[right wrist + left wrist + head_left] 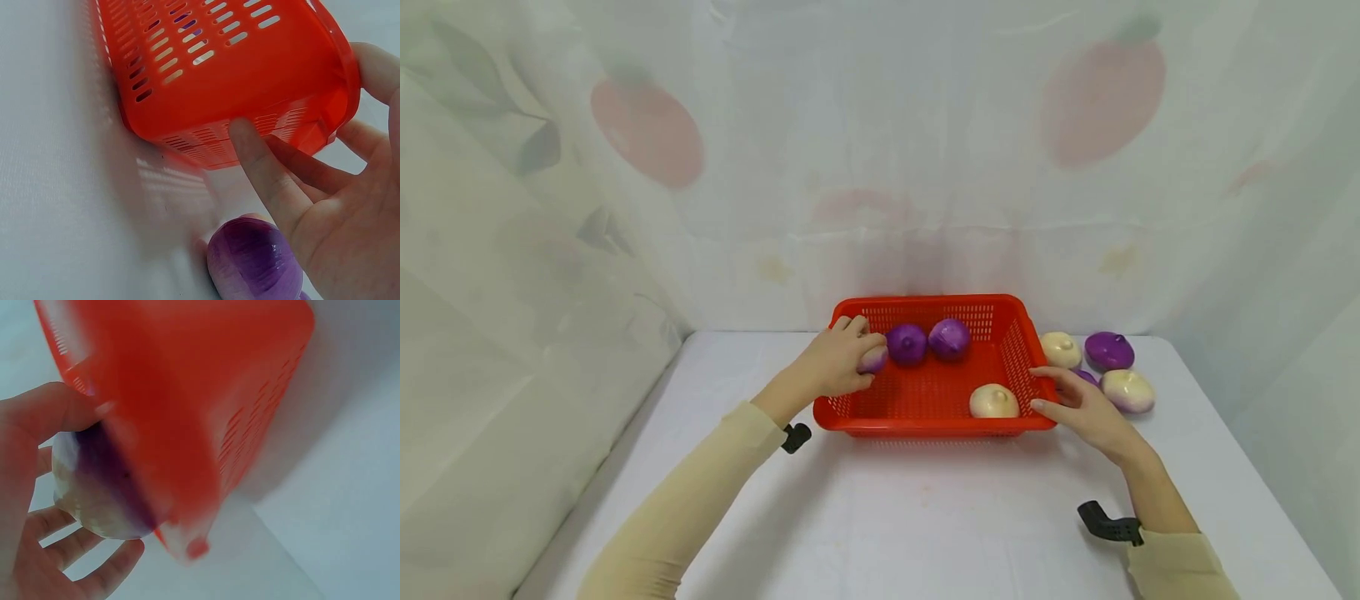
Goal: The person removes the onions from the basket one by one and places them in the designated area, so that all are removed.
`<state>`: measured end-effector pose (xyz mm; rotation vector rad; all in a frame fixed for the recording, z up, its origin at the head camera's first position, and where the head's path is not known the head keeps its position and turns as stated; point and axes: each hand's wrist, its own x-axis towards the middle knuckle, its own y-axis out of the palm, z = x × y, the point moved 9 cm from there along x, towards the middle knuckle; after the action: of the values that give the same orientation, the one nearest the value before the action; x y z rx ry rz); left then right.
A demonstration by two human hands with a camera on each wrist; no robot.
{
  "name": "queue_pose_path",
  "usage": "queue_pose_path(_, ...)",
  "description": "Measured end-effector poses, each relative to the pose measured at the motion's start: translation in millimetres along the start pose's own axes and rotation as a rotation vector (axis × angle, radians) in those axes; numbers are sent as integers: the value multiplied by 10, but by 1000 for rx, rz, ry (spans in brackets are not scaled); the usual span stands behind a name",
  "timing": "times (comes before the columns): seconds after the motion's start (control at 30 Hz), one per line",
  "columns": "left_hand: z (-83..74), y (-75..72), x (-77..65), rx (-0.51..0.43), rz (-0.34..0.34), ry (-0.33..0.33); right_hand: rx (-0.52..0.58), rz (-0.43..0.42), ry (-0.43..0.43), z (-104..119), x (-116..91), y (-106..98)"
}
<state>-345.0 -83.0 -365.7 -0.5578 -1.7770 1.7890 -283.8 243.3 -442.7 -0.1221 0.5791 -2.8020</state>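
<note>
A red plastic basket (925, 429) stands on the white table in the head view. Over its left end, the left hand (838, 358) grips a purple-and-white onion (103, 481), fingers curled round it. The right hand (1090, 412) holds the basket's right rim; in the right wrist view its fingers (265, 169) lie against the outer wall. Inside the basket are two purple onions, one (907, 344) near the left hand and one (950, 338) beside it. A whitish onion (994, 402) lies at the front right inside.
Several onions lie on the table right of the basket, among them a whitish one (1061, 350), a purple one (1109, 351) and a pale one (1127, 391). White cloth (880, 167) with faded fruit prints hangs behind the table.
</note>
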Motion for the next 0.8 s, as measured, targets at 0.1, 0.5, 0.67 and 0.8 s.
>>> queue_pose_path(0.1,67,-91,-48,-10,-11,-26,5,2,0,-3,6,0)
queue_pose_path(0.5,414,-338,-223,20,-85,-108,-22,-3,12,-14,1,-9)
queue_pose_path(0.67,569,-384,-269,2,-115,-144,-11,6,8,-15,0,-2)
queue_pose_path(0.8,696,-389,-307,0,-146,-165,6,15,11,-23,-4,7)
